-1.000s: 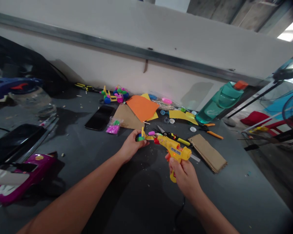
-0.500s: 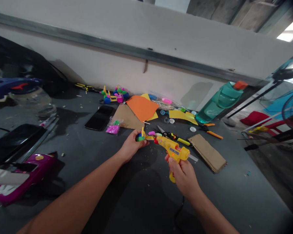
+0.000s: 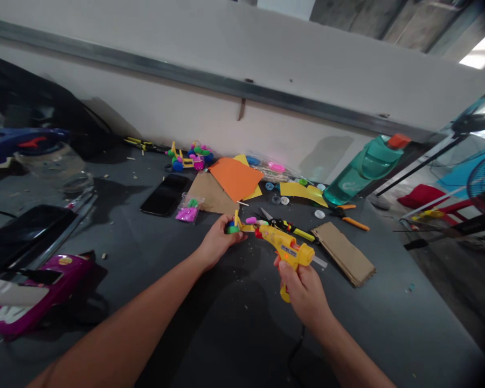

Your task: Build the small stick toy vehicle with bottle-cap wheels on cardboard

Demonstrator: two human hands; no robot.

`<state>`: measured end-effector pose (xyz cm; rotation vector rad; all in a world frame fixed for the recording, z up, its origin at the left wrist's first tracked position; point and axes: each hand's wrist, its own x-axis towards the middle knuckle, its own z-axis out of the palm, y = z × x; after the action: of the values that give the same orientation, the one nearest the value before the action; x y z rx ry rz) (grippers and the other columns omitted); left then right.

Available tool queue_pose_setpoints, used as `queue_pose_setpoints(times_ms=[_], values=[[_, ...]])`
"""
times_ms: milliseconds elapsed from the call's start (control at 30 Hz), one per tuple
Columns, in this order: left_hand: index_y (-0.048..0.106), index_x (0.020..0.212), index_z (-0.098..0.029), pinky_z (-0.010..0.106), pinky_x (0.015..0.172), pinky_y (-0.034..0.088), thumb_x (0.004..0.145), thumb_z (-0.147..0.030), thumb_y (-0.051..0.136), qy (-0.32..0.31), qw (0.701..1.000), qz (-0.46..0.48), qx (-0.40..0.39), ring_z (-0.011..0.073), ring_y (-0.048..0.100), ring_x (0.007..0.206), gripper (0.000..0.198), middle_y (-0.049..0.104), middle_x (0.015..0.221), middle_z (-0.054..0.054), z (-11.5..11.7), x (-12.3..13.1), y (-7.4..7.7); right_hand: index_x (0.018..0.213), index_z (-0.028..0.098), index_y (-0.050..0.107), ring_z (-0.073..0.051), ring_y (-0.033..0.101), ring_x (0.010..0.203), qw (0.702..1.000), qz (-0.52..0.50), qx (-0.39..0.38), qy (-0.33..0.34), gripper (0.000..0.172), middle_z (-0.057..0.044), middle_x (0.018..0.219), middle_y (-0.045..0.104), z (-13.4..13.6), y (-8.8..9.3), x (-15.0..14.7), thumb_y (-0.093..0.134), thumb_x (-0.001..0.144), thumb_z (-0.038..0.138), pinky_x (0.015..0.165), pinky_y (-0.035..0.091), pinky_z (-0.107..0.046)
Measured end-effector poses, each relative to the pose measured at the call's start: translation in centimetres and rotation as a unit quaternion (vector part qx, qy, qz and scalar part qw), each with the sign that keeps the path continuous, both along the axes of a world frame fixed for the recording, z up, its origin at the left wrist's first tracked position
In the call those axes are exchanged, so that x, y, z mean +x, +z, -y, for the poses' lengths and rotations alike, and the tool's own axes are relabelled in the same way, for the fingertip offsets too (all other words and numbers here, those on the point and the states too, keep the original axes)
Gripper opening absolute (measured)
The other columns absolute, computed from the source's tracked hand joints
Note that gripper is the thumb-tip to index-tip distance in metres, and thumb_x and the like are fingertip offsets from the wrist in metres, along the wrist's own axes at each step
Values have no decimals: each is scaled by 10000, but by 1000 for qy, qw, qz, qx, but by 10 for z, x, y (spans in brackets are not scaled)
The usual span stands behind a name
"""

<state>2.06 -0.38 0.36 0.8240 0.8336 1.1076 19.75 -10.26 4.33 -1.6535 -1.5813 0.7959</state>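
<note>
Head camera: left hand [image 3: 218, 242] pinches the wheel end of a small model [image 3: 236, 222] between thumb and fingers. The model is held low over the dark tabletop [image 3: 246, 334], at about mid-view; whether it rests on the surface cannot be told. Its yellow upright points up, and its arm reaches toward the red nozzle [image 3: 258, 233] of a yellow glue gun [image 3: 285, 243]. Right hand [image 3: 305, 285] has its fingers wrapped around the gun's handle; trigger pressure cannot be read. Small light on the gun is lit; clear glue stick [image 3: 320, 262] protrudes at the rear.

Change over the last second: slight. Rear of the gun has shifted a touch leftward; nozzle has stayed at the model's arm, and the left hand has stayed put. Judgement: gluing is being held to one spot, with only the gun's angle adjusted. Contact between nozzle and arm, and any fresh glue, too small to confirm.

Nearby: pink piece [image 3: 251, 220] just beyond the arm; yellow-handled tool [image 3: 303, 234] behind the gun; folded cardboard [image 3: 345, 254] to its right; bag of pink and green pieces [image 3: 189, 209] left of the model.
</note>
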Motion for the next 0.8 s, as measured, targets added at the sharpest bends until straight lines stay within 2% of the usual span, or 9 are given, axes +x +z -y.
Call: queue_pose_setpoints(times_ms=[400, 800], values=[[507, 850, -151, 391, 894, 474, 616, -52, 656, 5, 1000, 3, 2, 124, 610, 807, 295, 570, 881, -3, 0, 1, 1, 886, 147, 594, -112, 455, 467, 999, -32, -9, -2, 343, 17, 561, 496, 1, -3, 0, 395, 849, 424, 452, 376, -215], [515, 844, -149, 392, 887, 481, 616, -36, 653, 8, 1000, 6, 4, 125, 612, 796, 289, 576, 868, -1, 0, 1, 0, 863, 146, 607, -110, 446, 466, 998, -59, -24, -2, 329, 11, 558, 492, 2, -2, -2, 420, 838, 414, 422, 361, -208]])
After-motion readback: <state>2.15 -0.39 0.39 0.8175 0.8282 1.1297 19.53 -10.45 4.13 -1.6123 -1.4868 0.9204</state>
